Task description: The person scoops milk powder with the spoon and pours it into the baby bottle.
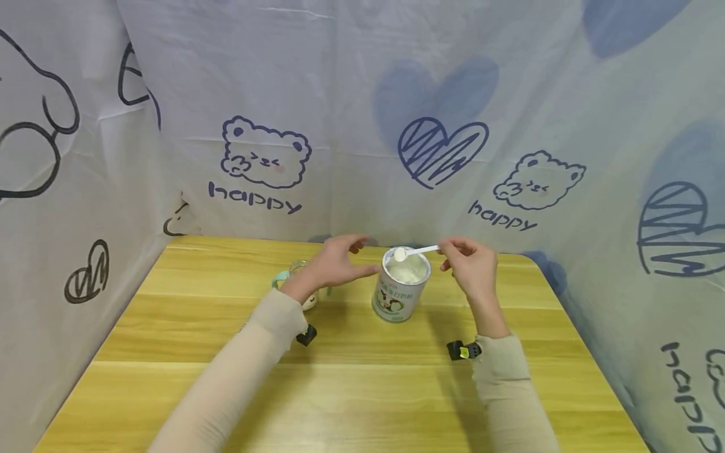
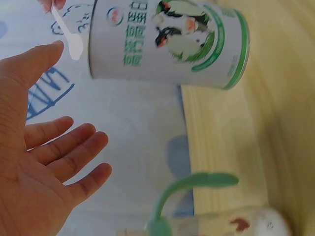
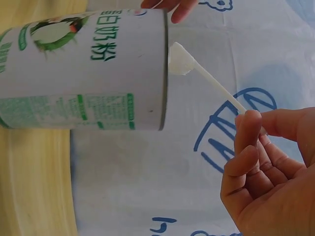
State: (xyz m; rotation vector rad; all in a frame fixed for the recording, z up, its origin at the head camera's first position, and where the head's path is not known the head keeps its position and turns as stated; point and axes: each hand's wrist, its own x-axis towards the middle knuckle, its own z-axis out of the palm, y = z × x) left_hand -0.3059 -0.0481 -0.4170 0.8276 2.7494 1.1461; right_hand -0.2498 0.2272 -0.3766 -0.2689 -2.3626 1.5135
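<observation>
An uncovered milk powder can (image 1: pixel 401 292), white with green print and a cow picture, stands on the table with pale powder inside. My right hand (image 1: pixel 471 263) pinches the handle end of a white scoop (image 1: pixel 421 250). The scoop's bowl, with white powder in it, is over the can's mouth. My left hand (image 1: pixel 337 263) hovers left of the can with fingers spread, thumb pointing at the rim, holding nothing. Below the left wrist is a clear cup (image 1: pixel 309 302) with green handles, partly hidden by that hand; in the left wrist view one green handle (image 2: pixel 197 182) shows.
The wooden table (image 1: pixel 362 390) ends just behind the can and cup. White cloth (image 1: pixel 351 126) printed with bears and hearts hangs behind and along both sides. Each wrist wears a small black camera, such as the right one (image 1: pixel 463 350).
</observation>
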